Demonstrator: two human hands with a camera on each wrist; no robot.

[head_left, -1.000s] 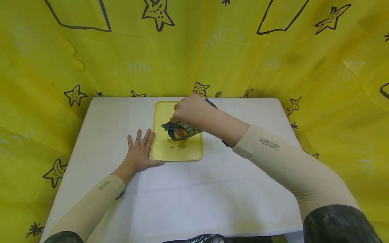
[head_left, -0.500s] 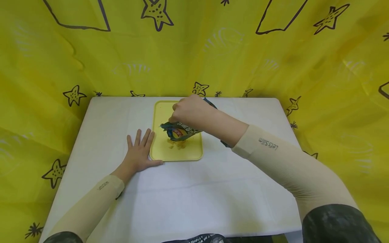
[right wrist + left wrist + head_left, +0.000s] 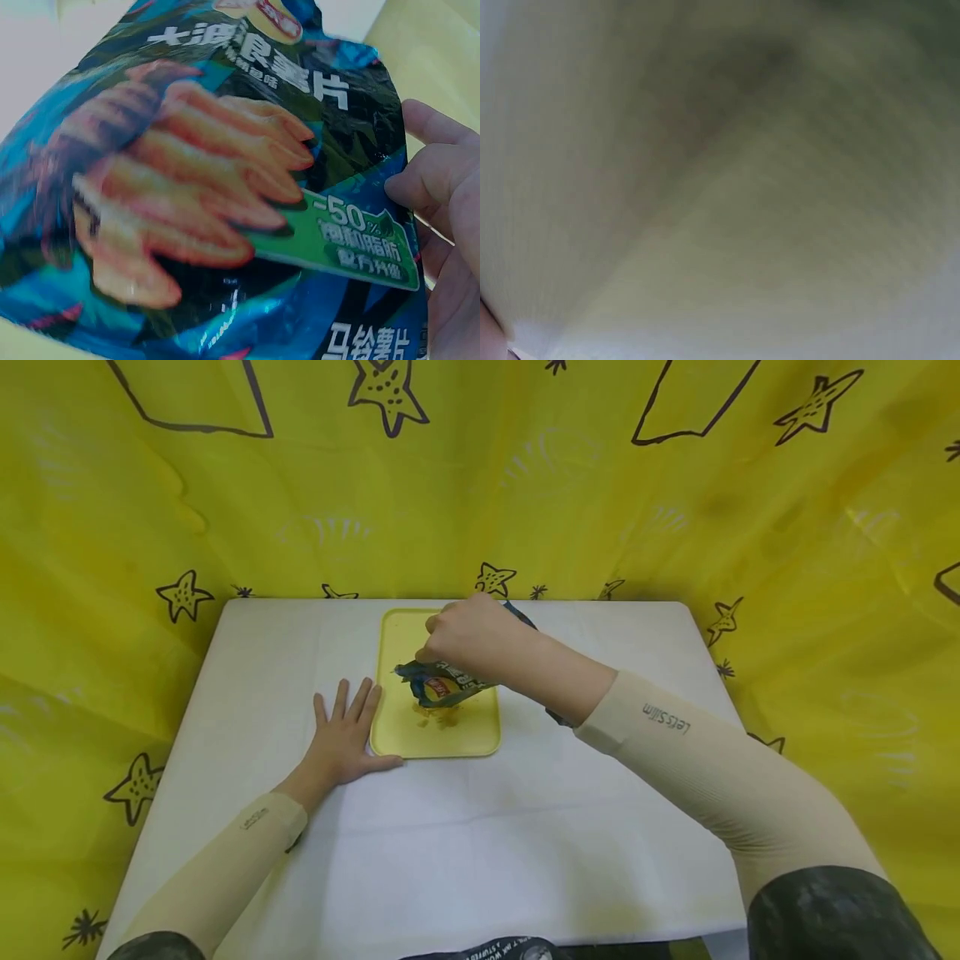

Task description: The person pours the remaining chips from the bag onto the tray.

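Observation:
A blue-black bag of potato chips (image 3: pixel 442 685) tilts over a yellow tray (image 3: pixel 465 745), its crumpled end to the left. By its side edge my right hand (image 3: pixel 474 633) grips it, knuckles up. The right wrist view shows the bag's printed front with ridged chips (image 3: pixel 187 180), and my thumb and fingers (image 3: pixel 431 172) at its edge. Several chip pieces (image 3: pixel 437 717) lie on the tray under the bag. My left hand (image 3: pixel 343 739) is spread on the tabletop with the thumb and forefinger touching the tray's near left corner. Blurred pale fabric fills most of the left wrist view.
The tray stands on a white-covered table (image 3: pixel 495 852), towards the back. A yellow curtain (image 3: pixel 450 485) with dark drawings hangs behind and at both sides. Beige sleeves cover both forearms. Dark printed cloth (image 3: pixel 510 950) shows at the table's front edge.

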